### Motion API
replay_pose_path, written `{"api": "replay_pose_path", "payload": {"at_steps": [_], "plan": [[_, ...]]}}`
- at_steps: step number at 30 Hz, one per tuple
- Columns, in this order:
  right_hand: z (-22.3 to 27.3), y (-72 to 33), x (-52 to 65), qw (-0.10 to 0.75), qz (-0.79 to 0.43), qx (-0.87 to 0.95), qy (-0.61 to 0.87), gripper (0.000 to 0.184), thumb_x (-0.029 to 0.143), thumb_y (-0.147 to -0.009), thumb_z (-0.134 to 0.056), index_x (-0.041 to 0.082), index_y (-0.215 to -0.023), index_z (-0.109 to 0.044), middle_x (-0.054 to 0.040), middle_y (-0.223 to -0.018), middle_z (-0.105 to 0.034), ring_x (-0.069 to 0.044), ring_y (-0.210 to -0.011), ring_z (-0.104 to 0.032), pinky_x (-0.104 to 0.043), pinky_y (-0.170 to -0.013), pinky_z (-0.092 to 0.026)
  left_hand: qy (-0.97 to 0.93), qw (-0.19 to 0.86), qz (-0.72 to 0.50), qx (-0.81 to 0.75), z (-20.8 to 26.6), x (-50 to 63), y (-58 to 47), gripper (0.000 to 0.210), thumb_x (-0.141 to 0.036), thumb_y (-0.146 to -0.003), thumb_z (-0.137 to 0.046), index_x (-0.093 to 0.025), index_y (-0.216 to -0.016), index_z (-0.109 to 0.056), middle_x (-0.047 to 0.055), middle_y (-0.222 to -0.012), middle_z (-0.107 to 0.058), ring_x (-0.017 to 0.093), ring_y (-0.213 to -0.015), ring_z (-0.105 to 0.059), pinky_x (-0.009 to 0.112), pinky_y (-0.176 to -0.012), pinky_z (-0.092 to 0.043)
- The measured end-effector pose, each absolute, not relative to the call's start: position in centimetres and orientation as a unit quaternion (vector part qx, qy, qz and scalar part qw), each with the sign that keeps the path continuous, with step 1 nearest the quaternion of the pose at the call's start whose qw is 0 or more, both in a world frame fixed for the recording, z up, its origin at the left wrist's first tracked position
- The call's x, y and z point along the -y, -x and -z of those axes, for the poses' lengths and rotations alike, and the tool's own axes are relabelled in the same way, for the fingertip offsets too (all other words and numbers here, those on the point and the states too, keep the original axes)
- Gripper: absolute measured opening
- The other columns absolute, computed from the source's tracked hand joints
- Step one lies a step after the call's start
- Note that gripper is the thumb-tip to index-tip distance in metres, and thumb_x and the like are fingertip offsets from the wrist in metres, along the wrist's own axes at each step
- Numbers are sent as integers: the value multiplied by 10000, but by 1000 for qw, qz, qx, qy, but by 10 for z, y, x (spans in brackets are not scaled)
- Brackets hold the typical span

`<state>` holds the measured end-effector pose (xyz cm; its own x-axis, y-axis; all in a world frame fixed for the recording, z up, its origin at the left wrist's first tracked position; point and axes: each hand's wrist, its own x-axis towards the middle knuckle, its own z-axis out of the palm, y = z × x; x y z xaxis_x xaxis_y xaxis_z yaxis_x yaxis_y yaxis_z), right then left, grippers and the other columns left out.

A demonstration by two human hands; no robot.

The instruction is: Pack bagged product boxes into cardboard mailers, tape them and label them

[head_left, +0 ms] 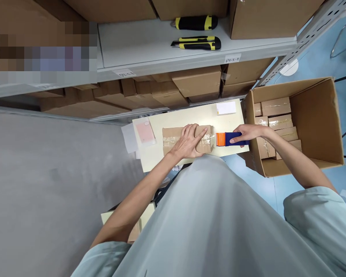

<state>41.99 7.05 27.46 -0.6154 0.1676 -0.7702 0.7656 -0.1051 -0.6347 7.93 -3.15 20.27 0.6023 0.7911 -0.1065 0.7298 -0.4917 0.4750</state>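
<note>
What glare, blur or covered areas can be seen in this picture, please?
Head view: small bright glare on the tape of the box; same view: a blocky mosaic covers the upper-left part of the shelf; also there: the left hand and right hand look fairly sharp.

Taking the carton (204, 144) on the table (190, 117) as centre, a sheet (145, 132) lies at 9 o'clock on the same table; at 3, past the right hand (247, 132), stands an open box (317, 119) with smaller cartons (279, 106) inside; at 12, two utility knives (215, 44) lie on a shelf (132, 44).
</note>
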Motion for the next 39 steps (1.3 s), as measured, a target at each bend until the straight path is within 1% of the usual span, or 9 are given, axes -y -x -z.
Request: {"api": "replay_pose_path", "payload": {"at_steps": [5, 12, 16, 19, 21, 25, 30, 34, 39], "plan": [[-290, -407, -55, 221, 636, -621, -401, 737, 888, -716, -770, 173, -887, -722, -72, -812, -811, -193, -723, -718, -275, -678, -493, -869, 242, -78, -424, -205, 36, -64, 1194, -626, -724, -842, -215, -1728, -342, 267, -1643, -373, 534, -1525, -335, 756, -1245, -224], [-303, -386, -42, 208, 640, -607, -423, 758, 902, -694, -765, 172, -888, -707, -77, -802, -806, -198, -732, -725, -279, -701, -514, -874, 233, -108, -413, -212, 41, -39, 1151, -621, -751, -825, -198, -1717, -364, 280, -1640, -371, 530, -1521, -340, 742, -1236, -245], [-306, -368, -31, 221, 557, -645, -474, 734, 926, -722, -729, 200, -830, -707, -65, -767, -802, -213, -707, -726, -285, -680, -504, -872, 227, -106, -420, -211, 43, -29, 1138, -589, -725, -851, -222, -1703, -398, 268, -1639, -388, 538, -1519, -342, 738, -1226, -255], [-311, -345, -17, 251, 439, -689, -519, 668, 886, -822, -685, 220, -794, -725, -82, -761, -799, -262, -782, -754, -311, -710, -505, -869, 228, -110, -426, -208, 44, -26, 1132, -563, -713, -863, -206, -1690, -416, 280, -1626, -407, 543, -1502, -362, 737, -1212, -270], [-316, -325, -3, 272, 358, -697, -559, 623, 821, -912, -638, 213, -853, -760, -135, -839, -812, -323, -902, -775, -353, -780, -527, -865, 227, -117, -433, -204, 46, -27, 1122, -538, -711, -866, -196, -1684, -423, 286, -1619, -417, 541, -1491, -374, 734, -1209, -271], [-319, -280, 29, 274, 243, -700, -613, 562, 640, -1042, -555, 136, -1157, -776, -266, -1118, -795, -429, -1144, -746, -457, -938, -545, -855, 225, -124, -451, -194, 52, -31, 1109, -486, -695, -878, -186, -1669, -440, 289, -1621, -421, 538, -1486, -380, 730, -1213, -258], [-297, -254, 43, 269, 208, -690, -638, 536, 449, -1102, -452, 36, -1327, -709, -360, -1242, -734, -472, -1189, -723, -503, -949, -551, -840, 233, -116, -476, -187, 57, -35, 1094, -476, -691, -890, -137, -1644, -473, 316, -1622, -408, 548, -1484, -387, 717, -1220, -258], [-284, -265, 34, 264, 173, -662, -680, 625, 502, -1102, -439, -14, -1379, -659, -402, -1265, -705, -499, -1197, -714, -517, -949, -548, -837, 229, -126, -481, -188, 56, -33, 1097, -521, -734, -877, -145, -1667, -439, 307, -1651, -395, 540, -1519, -365, 722, -1237, -249], [-297, -282, 23, 198, 165, -655, -711, 639, 610, -1094, -454, 53, -1332, -657, -321, -1226, -750, -433, -1197, -732, -432, -944, -544, -828, 237, -130, -491, -181, 49, -35, 1199, -554, -714, -937, -112, -1685, -389, 325, -1749, -268, 534, -1631, -238, 701, -1309, -172]]}}
